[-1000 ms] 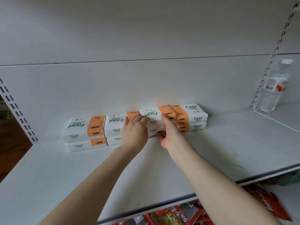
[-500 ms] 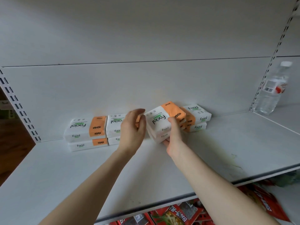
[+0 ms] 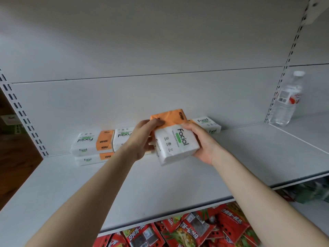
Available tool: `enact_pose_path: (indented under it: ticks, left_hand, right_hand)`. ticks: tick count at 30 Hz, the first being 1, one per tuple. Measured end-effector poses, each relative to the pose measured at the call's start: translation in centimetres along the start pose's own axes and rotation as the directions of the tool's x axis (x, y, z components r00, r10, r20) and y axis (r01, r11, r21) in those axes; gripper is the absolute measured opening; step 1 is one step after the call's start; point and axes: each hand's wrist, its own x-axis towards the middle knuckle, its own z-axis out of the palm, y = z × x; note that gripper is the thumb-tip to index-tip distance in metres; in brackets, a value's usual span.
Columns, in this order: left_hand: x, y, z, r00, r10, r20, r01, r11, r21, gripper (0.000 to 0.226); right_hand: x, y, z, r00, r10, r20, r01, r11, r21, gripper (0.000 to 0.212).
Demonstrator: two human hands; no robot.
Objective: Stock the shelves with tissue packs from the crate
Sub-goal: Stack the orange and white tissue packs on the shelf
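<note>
Above mid-shelf (image 3: pixel 249 157), both hands are clamped on the Facial tissue packs (image 3: pixel 175 141), left hand (image 3: pixel 142 138) at 9 o'clock, right hand (image 3: pixel 203 145) at 3. They're off the board, mid-placement. Next, I'd judge: lower them squarely into the back row (image 3: pixel 89 145) at 12 o'clock.

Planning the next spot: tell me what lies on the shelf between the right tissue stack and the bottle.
Nothing stands there: the head view shows bare shelf from the stack to the bottle, crossed only by a board joint.
</note>
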Motion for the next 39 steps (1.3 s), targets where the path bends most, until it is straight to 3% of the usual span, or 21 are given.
enact_pose_path:
  ticks: [4, 7, 9, 13, 17, 24, 28, 33, 35, 39]
  left_hand:
    - [-0.4, -0.1, 1.9, 0.953, -0.11, -0.283, 0.01, 0.943, -0.332, 0.016]
    - [-0.6, -1.3, 3.2, 0.927, -0.163, -0.338, -0.004, 0.896, -0.444, 0.015]
    - [-0.8, -2.5, 3.7, 0.937, -0.18, -0.299, 0.058, 0.925, -0.375, 0.019]
    - [-1.5, -4.1, 2.9, 0.957, -0.202, -0.208, 0.193, 0.979, -0.062, 0.025]
    - [-1.4, -4.8, 1.3, 0.964, -0.144, -0.223, 0.19, 0.961, 0.2, 0.025]
    - [-0.7, -5.9, 0.7, 0.966, -0.054, -0.252, 0.095, 0.983, 0.155, 0.024]
    - [0.0, -6.6, 0.4, 0.952, 0.015, -0.305, 0.037, 0.986, 0.164, 0.022]
    - [0.9, -7.1, 0.5, 0.937, 0.075, -0.341, -0.006, 0.98, 0.2, 0.044]
    - [1.2, -7.3, 0.4, 0.941, 0.078, -0.33, -0.011, 0.979, 0.202, 0.037]
    - [1.1, -7.7, 0.1, 0.944, 0.098, -0.316, -0.03, 0.976, 0.214, 0.008]
  right_hand:
    - [0.3, 0.9, -0.5, 0.978, -0.012, -0.21, -0.01, 0.995, -0.104, 0.035]
    - [-0.1, 1.7, -0.6, 0.971, 0.0, -0.241, -0.013, 0.999, -0.051, 0.035]
    - [-0.4, 2.1, -0.6, 0.978, -0.013, -0.207, 0.009, 1.0, -0.019, 0.032]
    - [-0.3, 2.5, -1.3, 0.958, -0.111, -0.266, 0.074, 0.987, -0.146, 0.013]
    - [0.4, 2.9, -0.7, 0.94, -0.12, -0.32, 0.044, 0.971, -0.234, 0.038]
    - [2.4, 4.7, 0.6, 0.898, -0.171, -0.405, 0.067, 0.964, -0.258, 0.028]
    - [3.1, 4.6, 1.9, 0.825, -0.231, -0.516, 0.155, 0.97, -0.187, 0.033]
    - [4.4, 5.3, 2.9, 0.719, -0.255, -0.647, 0.232, 0.965, -0.122, 0.025]
    - [4.8, 5.4, 2.8, 0.696, -0.255, -0.671, 0.232, 0.965, -0.125, 0.03]
    - [4.5, 5.3, 2.4, 0.728, -0.204, -0.654, 0.171, 0.979, -0.115, 0.031]
